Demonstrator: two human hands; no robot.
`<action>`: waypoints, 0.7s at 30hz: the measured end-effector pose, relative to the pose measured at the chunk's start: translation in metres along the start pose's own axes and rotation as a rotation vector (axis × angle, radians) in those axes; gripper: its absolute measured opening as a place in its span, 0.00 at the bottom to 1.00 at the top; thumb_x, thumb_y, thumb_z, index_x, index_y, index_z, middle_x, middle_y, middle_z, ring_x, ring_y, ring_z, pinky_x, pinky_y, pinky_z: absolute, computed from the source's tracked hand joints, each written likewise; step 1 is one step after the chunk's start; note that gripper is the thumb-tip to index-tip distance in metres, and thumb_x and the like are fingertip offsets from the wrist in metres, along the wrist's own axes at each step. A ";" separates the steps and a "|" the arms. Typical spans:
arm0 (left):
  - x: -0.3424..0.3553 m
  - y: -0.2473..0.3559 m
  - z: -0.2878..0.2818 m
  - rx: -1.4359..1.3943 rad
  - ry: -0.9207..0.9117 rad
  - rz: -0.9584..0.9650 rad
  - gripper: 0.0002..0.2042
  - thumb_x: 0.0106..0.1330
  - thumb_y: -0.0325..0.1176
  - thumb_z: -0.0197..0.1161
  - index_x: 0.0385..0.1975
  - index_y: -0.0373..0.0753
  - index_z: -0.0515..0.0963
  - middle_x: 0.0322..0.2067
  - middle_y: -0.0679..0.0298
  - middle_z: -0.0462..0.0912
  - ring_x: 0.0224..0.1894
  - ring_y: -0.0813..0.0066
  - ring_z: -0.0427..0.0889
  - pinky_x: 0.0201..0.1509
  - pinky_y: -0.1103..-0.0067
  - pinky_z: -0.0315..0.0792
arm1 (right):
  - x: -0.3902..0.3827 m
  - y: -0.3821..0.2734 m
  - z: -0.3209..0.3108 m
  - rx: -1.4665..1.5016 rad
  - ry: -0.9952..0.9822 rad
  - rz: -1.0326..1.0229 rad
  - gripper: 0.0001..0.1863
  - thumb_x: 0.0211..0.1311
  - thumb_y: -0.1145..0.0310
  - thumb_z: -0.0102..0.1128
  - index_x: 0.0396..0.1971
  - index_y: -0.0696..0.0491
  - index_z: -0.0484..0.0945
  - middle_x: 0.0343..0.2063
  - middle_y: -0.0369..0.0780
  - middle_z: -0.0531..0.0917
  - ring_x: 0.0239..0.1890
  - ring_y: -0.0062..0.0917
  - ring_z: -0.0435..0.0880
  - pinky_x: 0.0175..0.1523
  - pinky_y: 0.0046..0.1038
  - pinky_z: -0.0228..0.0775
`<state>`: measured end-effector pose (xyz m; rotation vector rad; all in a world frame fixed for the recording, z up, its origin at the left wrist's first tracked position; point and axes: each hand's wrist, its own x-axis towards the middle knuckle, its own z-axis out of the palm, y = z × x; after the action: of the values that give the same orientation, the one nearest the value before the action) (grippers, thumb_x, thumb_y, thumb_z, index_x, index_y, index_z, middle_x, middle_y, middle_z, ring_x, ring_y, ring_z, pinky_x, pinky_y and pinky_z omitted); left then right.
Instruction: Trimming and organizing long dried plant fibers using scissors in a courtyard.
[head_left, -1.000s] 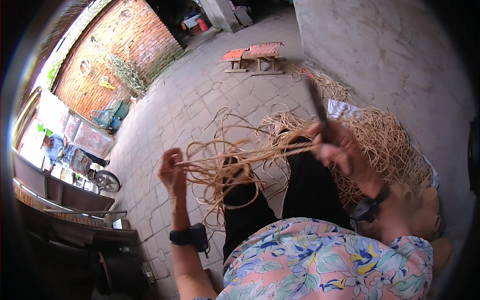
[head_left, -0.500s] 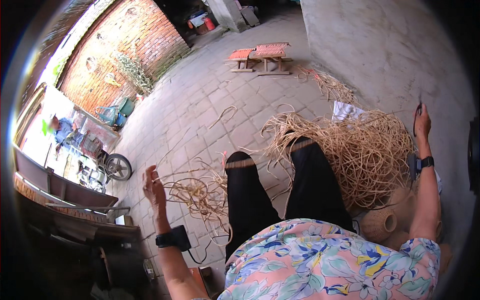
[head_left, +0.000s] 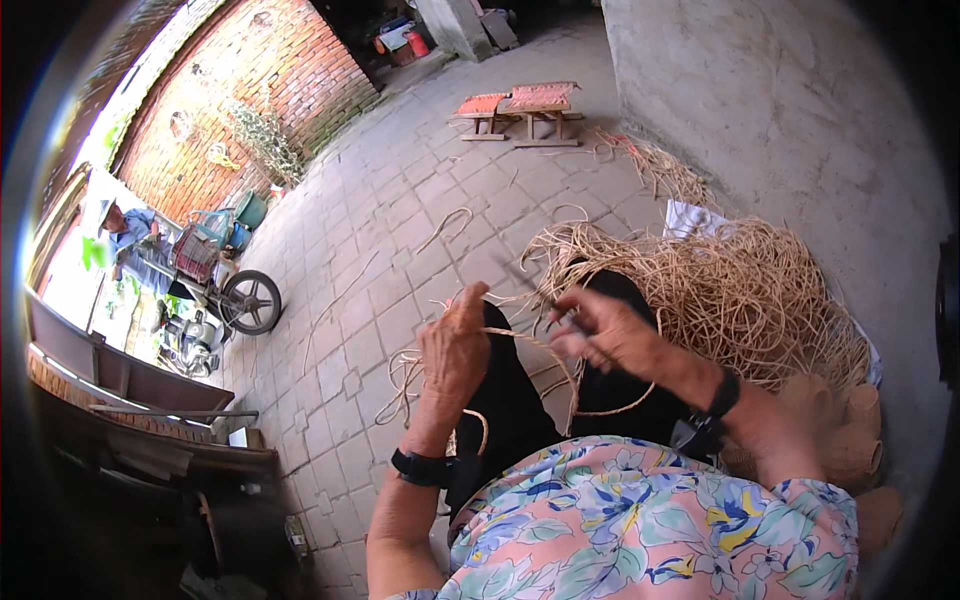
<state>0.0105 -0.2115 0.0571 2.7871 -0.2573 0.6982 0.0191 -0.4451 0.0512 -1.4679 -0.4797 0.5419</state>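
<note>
My left hand [head_left: 455, 348] is closed over my left knee, pinching a tan straw cord [head_left: 530, 340]. From its fingers the cord runs right and then droops between my thighs. Close by on the right, my right hand [head_left: 612, 335] is closed around thin dark scissors [head_left: 524, 278], smeared by motion, their tip pointing up and left. Some right-hand fingers are near or on the cord; I cannot tell if they grip it. A large heap of tan cord [head_left: 745, 300] lies beside my right knee, and a smaller loose bundle [head_left: 400, 385] by my left leg.
Woven baskets [head_left: 850, 430] sit at my right side by the grey wall [head_left: 760, 90]. Two low stools [head_left: 540, 100] stand ahead on the paved floor [head_left: 400, 230]. At left, a person [head_left: 130, 235] is with a wheeled vehicle [head_left: 250, 300] at the gateway.
Both hands have come inward from wide apart to meet over my knees, the scissors still in the right. The left-hand bundle has dropped lower. The person and vehicle have moved slightly inward.
</note>
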 end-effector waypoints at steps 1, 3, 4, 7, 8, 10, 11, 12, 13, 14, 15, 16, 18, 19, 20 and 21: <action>-0.003 0.004 0.003 -0.031 -0.003 0.012 0.09 0.65 0.28 0.51 0.43 0.46 0.72 0.22 0.56 0.79 0.25 0.55 0.80 0.24 0.64 0.69 | 0.001 0.002 0.013 0.131 -0.055 0.038 0.16 0.59 0.68 0.61 0.44 0.54 0.68 0.25 0.34 0.79 0.16 0.08 0.69 0.21 0.11 0.62; -0.008 0.011 0.004 -0.107 -0.011 0.043 0.11 0.62 0.26 0.51 0.43 0.46 0.72 0.22 0.58 0.79 0.25 0.55 0.80 0.24 0.63 0.69 | 0.001 0.004 0.023 0.262 -0.113 0.079 0.16 0.60 0.68 0.61 0.44 0.54 0.67 0.25 0.35 0.79 0.15 0.08 0.69 0.20 0.11 0.62; -0.011 0.007 0.005 -0.105 -0.007 0.035 0.11 0.62 0.26 0.51 0.43 0.46 0.72 0.22 0.58 0.79 0.25 0.55 0.80 0.24 0.63 0.69 | -0.001 0.001 0.023 0.330 -0.064 0.024 0.16 0.60 0.67 0.60 0.45 0.54 0.67 0.25 0.36 0.79 0.14 0.08 0.69 0.19 0.11 0.62; -0.022 -0.010 0.011 -0.082 0.014 0.040 0.11 0.60 0.24 0.51 0.42 0.45 0.71 0.22 0.58 0.79 0.24 0.55 0.79 0.24 0.63 0.69 | -0.008 -0.009 0.014 0.335 0.025 -0.038 0.16 0.61 0.65 0.60 0.44 0.53 0.66 0.24 0.36 0.79 0.13 0.08 0.70 0.17 0.11 0.63; -0.025 -0.011 0.011 -0.084 0.014 0.039 0.11 0.60 0.24 0.51 0.42 0.45 0.71 0.22 0.58 0.79 0.24 0.55 0.79 0.24 0.63 0.69 | -0.008 -0.011 0.011 0.274 0.068 -0.048 0.16 0.62 0.64 0.60 0.44 0.53 0.67 0.23 0.36 0.79 0.14 0.08 0.70 0.18 0.11 0.64; -0.029 -0.009 0.008 0.000 -0.074 -0.045 0.06 0.64 0.26 0.52 0.39 0.43 0.72 0.25 0.55 0.81 0.28 0.53 0.81 0.27 0.64 0.70 | -0.002 -0.005 0.012 0.189 0.104 -0.048 0.17 0.60 0.62 0.63 0.43 0.52 0.67 0.23 0.35 0.78 0.14 0.08 0.70 0.18 0.11 0.61; -0.028 -0.005 0.007 -0.003 -0.072 -0.042 0.06 0.64 0.26 0.52 0.39 0.43 0.72 0.25 0.55 0.81 0.28 0.53 0.81 0.27 0.64 0.70 | 0.000 -0.002 0.014 0.148 0.052 -0.039 0.19 0.59 0.61 0.64 0.43 0.52 0.67 0.23 0.35 0.78 0.14 0.08 0.69 0.18 0.11 0.60; -0.028 0.001 0.007 -0.009 -0.072 -0.025 0.07 0.63 0.26 0.53 0.39 0.43 0.72 0.26 0.55 0.81 0.28 0.53 0.81 0.27 0.64 0.70 | 0.002 0.001 0.017 0.108 0.001 -0.030 0.20 0.57 0.60 0.66 0.43 0.52 0.67 0.23 0.34 0.78 0.14 0.08 0.69 0.18 0.11 0.58; -0.030 0.004 0.007 -0.011 -0.073 -0.013 0.07 0.63 0.26 0.53 0.39 0.43 0.72 0.26 0.55 0.81 0.28 0.53 0.81 0.27 0.64 0.70 | 0.005 0.004 0.026 0.027 0.011 -0.050 0.18 0.57 0.68 0.65 0.43 0.52 0.68 0.22 0.34 0.78 0.14 0.08 0.67 0.19 0.11 0.55; -0.031 0.005 0.008 -0.010 -0.074 -0.014 0.07 0.63 0.26 0.53 0.39 0.43 0.72 0.26 0.55 0.81 0.28 0.53 0.81 0.27 0.64 0.70 | 0.005 0.003 0.032 0.028 0.010 -0.050 0.18 0.57 0.68 0.65 0.43 0.52 0.68 0.22 0.34 0.78 0.14 0.08 0.67 0.19 0.11 0.55; -0.031 0.004 0.010 -0.018 -0.057 0.008 0.10 0.60 0.26 0.54 0.41 0.44 0.72 0.24 0.57 0.80 0.26 0.54 0.80 0.26 0.64 0.70 | 0.004 0.000 0.037 0.146 -0.037 0.004 0.17 0.57 0.72 0.63 0.43 0.53 0.68 0.22 0.33 0.77 0.14 0.08 0.67 0.19 0.11 0.56; -0.032 0.004 0.011 -0.028 -0.039 0.029 0.13 0.57 0.26 0.55 0.43 0.45 0.73 0.22 0.60 0.79 0.24 0.55 0.80 0.25 0.63 0.70 | 0.002 -0.003 0.041 0.262 -0.084 0.058 0.16 0.56 0.76 0.60 0.43 0.53 0.68 0.21 0.32 0.76 0.14 0.08 0.67 0.19 0.12 0.56; -0.034 0.003 0.008 -0.045 0.006 0.014 0.13 0.57 0.26 0.56 0.42 0.45 0.74 0.23 0.61 0.79 0.25 0.56 0.80 0.26 0.64 0.70 | -0.001 -0.003 0.044 0.264 -0.058 0.051 0.17 0.54 0.82 0.54 0.44 0.53 0.68 0.20 0.32 0.75 0.14 0.08 0.67 0.19 0.11 0.57; -0.036 0.001 0.007 -0.059 0.051 0.002 0.12 0.56 0.26 0.56 0.41 0.46 0.75 0.25 0.61 0.79 0.26 0.58 0.81 0.27 0.65 0.70 | -0.003 0.001 0.042 0.249 0.004 -0.028 0.17 0.55 0.82 0.55 0.45 0.53 0.68 0.20 0.32 0.75 0.14 0.08 0.67 0.19 0.11 0.58; -0.037 -0.012 0.007 -0.059 0.057 0.001 0.12 0.56 0.26 0.56 0.41 0.46 0.75 0.25 0.61 0.79 0.26 0.58 0.81 0.27 0.65 0.70 | -0.005 0.000 0.036 0.226 0.062 -0.112 0.18 0.55 0.82 0.55 0.46 0.53 0.68 0.20 0.31 0.75 0.14 0.07 0.67 0.19 0.11 0.58; -0.040 -0.040 0.009 0.064 0.084 -0.054 0.11 0.56 0.27 0.57 0.39 0.47 0.76 0.26 0.63 0.79 0.28 0.60 0.81 0.31 0.66 0.70 | -0.008 -0.004 0.026 0.258 0.096 -0.184 0.18 0.57 0.82 0.56 0.48 0.54 0.68 0.19 0.30 0.73 0.15 0.07 0.67 0.19 0.11 0.58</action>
<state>-0.0110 -0.1714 0.0221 2.8047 -0.1449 0.8221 -0.0032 -0.4296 0.0568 -1.1835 -0.4462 0.3699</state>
